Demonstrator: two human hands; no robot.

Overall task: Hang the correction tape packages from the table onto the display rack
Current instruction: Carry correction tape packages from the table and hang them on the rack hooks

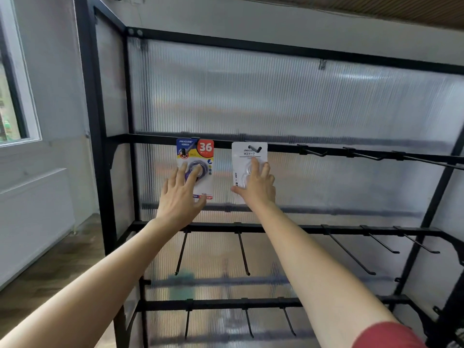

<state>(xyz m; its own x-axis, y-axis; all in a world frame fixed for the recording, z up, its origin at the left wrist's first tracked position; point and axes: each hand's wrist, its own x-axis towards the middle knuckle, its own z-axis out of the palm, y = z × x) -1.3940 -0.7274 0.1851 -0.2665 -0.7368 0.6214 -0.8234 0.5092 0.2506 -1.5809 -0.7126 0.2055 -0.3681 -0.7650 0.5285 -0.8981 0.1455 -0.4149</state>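
Fingers point(181, 173) straight, gripping nothing, pressed blue-and-red card package point(194, 154) under left hand point(179, 197), white card package point(240, 160) under right hand point(258, 188), both upright on black wire hooks point(254, 148) above fingertips.

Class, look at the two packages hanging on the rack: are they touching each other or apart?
Apart. The head view shows a clear strip of ribbed back panel between the coloured package and the white package.

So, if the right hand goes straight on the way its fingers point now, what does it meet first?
The right hand seems to rest on the white package. Its fingers point up along the card, so the first thing would probably be the hook that the package hangs on. Depth is unclear.
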